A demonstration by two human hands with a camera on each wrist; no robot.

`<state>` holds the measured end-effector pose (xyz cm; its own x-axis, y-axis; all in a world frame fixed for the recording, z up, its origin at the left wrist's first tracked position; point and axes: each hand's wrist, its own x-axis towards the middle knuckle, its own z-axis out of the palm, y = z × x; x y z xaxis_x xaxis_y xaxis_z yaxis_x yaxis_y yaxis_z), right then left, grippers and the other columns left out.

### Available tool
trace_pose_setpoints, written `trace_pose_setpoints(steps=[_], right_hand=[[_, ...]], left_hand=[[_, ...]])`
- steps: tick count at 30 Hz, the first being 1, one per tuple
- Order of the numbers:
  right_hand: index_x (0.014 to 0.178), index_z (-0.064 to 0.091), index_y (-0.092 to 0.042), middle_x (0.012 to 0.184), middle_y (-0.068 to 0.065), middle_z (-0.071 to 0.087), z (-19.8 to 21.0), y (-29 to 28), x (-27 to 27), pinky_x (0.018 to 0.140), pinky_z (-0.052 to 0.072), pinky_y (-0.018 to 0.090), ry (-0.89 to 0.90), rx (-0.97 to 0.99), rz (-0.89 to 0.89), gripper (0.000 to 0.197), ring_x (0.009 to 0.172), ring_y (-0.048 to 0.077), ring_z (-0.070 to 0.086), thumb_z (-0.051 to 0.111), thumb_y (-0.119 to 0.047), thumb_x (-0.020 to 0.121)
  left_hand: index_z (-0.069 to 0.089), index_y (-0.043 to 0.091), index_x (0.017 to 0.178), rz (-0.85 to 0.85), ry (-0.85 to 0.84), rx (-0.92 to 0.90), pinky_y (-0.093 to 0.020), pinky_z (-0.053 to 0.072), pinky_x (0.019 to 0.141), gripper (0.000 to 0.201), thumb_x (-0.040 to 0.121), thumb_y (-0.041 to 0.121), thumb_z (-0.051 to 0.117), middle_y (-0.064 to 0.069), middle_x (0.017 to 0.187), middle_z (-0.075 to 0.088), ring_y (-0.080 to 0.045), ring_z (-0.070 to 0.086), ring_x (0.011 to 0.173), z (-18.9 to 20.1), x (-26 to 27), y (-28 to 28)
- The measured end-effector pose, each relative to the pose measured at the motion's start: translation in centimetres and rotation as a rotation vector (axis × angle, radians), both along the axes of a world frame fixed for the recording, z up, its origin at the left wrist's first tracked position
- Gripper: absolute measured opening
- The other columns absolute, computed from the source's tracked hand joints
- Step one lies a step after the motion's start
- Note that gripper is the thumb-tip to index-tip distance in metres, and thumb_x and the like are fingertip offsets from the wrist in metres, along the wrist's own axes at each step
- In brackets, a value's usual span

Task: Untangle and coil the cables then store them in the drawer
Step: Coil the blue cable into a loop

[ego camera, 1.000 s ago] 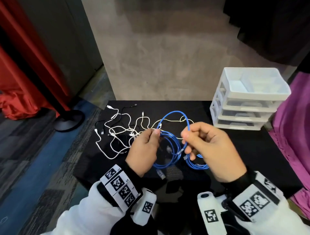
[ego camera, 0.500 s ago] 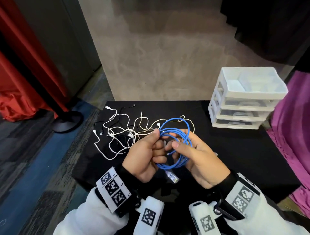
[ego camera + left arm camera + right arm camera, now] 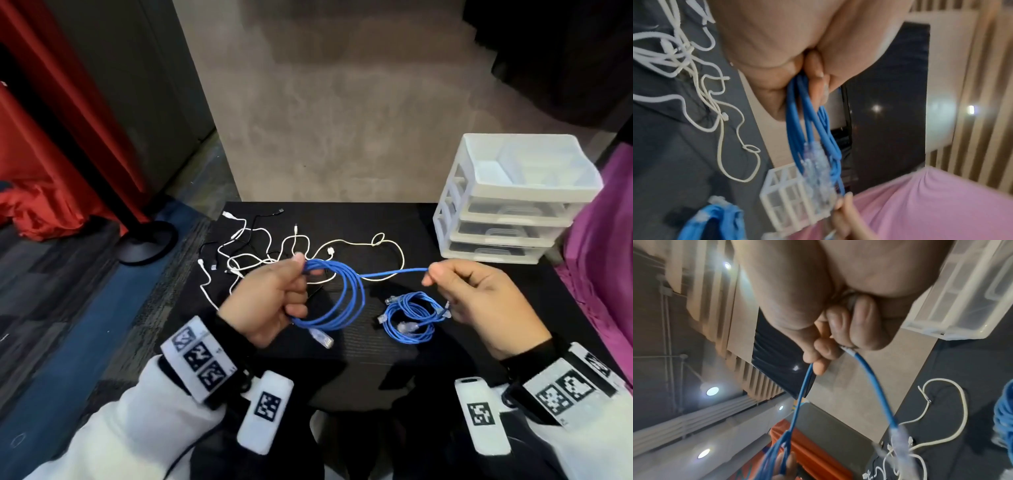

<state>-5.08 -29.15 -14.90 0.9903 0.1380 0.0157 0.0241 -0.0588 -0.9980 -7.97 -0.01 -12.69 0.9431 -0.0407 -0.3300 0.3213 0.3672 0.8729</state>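
My left hand grips a hanging coil of blue network cable over the black table; its clear plug dangles below. One strand runs right to my right hand, which pinches that blue cable taut between thumb and forefinger. In the left wrist view my fingers close round the blue loops. A second, smaller blue coil lies on the table under my right hand. A tangle of white and black cables lies at the table's back left.
A white three-drawer organiser with an open top tray stands at the table's back right. Pink cloth hangs at the right edge. A black stand base and red cloth are on the floor at left.
My hands have moved apart. The right hand has drawn one strand out to the right, away from the coil in my left hand. The smaller coil on the table is now uncovered.
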Motion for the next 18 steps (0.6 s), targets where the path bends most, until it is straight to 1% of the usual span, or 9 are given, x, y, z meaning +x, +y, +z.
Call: trace_pose_setpoints(steps=[1, 3, 5, 7, 10, 12, 14, 16, 18], right_hand=[[0.083, 0.073, -0.01, 0.06, 0.002, 0.033, 0.0, 0.0, 0.1, 0.048, 0.013, 0.022, 0.041, 0.049, -0.031, 0.029, 0.045, 0.011, 0.02, 0.063, -0.034, 0.096], [0.087, 0.07, -0.005, 0.061, 0.003, 0.035, 0.1, 0.3, 0.1, 0.044, 0.012, 0.02, 0.115, 0.152, -0.073, 0.029, 0.039, 0.007, 0.018, 0.061, -0.03, 0.1], [0.089, 0.067, -0.006, 0.059, 0.001, 0.037, 0.4, 0.6, 0.1, 0.039, 0.012, 0.019, 0.193, 0.284, -0.09, 0.027, 0.036, 0.005, 0.02, 0.057, -0.027, 0.103], [0.09, 0.064, -0.006, 0.059, -0.001, 0.036, 0.7, 0.7, 0.0, 0.034, 0.015, 0.017, 0.272, 0.436, -0.07, 0.026, 0.036, 0.004, 0.022, 0.053, -0.025, 0.105], [0.093, 0.061, -0.006, 0.06, -0.002, 0.036, 1.4, 1.3, -0.5, 0.03, 0.018, 0.016, 0.385, 0.599, 0.019, 0.025, 0.035, 0.003, 0.025, 0.05, -0.023, 0.107], [0.094, 0.06, -0.006, 0.06, -0.002, 0.037, 1.8, 1.8, -0.9, 0.029, 0.02, 0.016, 0.431, 0.646, 0.082, 0.023, 0.035, 0.003, 0.026, 0.05, -0.023, 0.106], [0.093, 0.059, -0.007, 0.06, -0.002, 0.037, 2.1, 2.4, -1.1, 0.029, 0.02, 0.016, 0.458, 0.684, 0.115, 0.022, 0.034, 0.003, 0.027, 0.05, -0.023, 0.105], [0.092, 0.059, -0.008, 0.06, -0.003, 0.037, 2.2, 3.0, -1.3, 0.03, 0.02, 0.016, 0.477, 0.728, 0.106, 0.022, 0.035, 0.003, 0.028, 0.05, -0.024, 0.104], [0.092, 0.058, -0.009, 0.063, -0.002, 0.042, 2.0, 3.8, -1.5, 0.033, 0.026, 0.016, 0.47, 0.764, 0.053, 0.021, 0.038, 0.004, 0.032, 0.051, -0.024, 0.105]], left_hand=[[0.063, -0.001, 0.103, -0.012, -0.04, 0.106, -0.016, 0.025, 0.04, 0.038, 0.108, 0.029, 0.042, 0.01, 0.054, 0.027, -0.003, 0.02, 0.045, -0.4, 0.0, -0.4], [0.062, -0.004, 0.11, -0.054, -0.112, 0.267, -0.018, 0.03, 0.042, 0.041, 0.109, 0.03, 0.04, 0.011, 0.054, 0.031, -0.004, 0.023, 0.046, -1.1, 0.2, -1.3], [0.062, -0.001, 0.105, -0.121, -0.16, 0.339, -0.021, 0.034, 0.046, 0.04, 0.11, 0.031, 0.037, 0.013, 0.054, 0.033, -0.004, 0.025, 0.046, -1.5, 0.4, -1.8], [0.059, 0.004, 0.098, -0.127, -0.202, 0.374, -0.023, 0.035, 0.049, 0.037, 0.11, 0.029, 0.036, 0.014, 0.053, 0.036, -0.003, 0.027, 0.045, -1.7, 0.4, -2.1], [0.059, 0.013, 0.088, 0.041, -0.271, 0.488, -0.028, 0.034, 0.051, 0.034, 0.109, 0.032, 0.04, 0.014, 0.051, 0.043, -0.003, 0.034, 0.045, -2.5, 0.7, -2.3], [0.061, 0.028, 0.08, 0.168, -0.312, 0.605, -0.035, 0.037, 0.055, 0.035, 0.102, 0.049, 0.044, 0.015, 0.053, 0.047, -0.007, 0.039, 0.049, -3.4, 1.0, -2.1], [0.061, 0.036, 0.078, 0.253, -0.339, 0.704, -0.046, 0.043, 0.061, 0.036, 0.094, 0.061, 0.041, 0.017, 0.057, 0.052, -0.009, 0.044, 0.055, -4.1, 1.2, -2.0], [0.059, 0.037, 0.078, 0.322, -0.352, 0.72, -0.055, 0.048, 0.065, 0.036, 0.093, 0.064, 0.039, 0.018, 0.06, 0.055, -0.012, 0.048, 0.058, -4.5, 1.1, -2.4], [0.058, 0.036, 0.079, 0.362, -0.353, 0.714, -0.056, 0.05, 0.065, 0.037, 0.093, 0.064, 0.038, 0.018, 0.062, 0.056, -0.016, 0.051, 0.059, -4.7, 1.0, -3.1]])
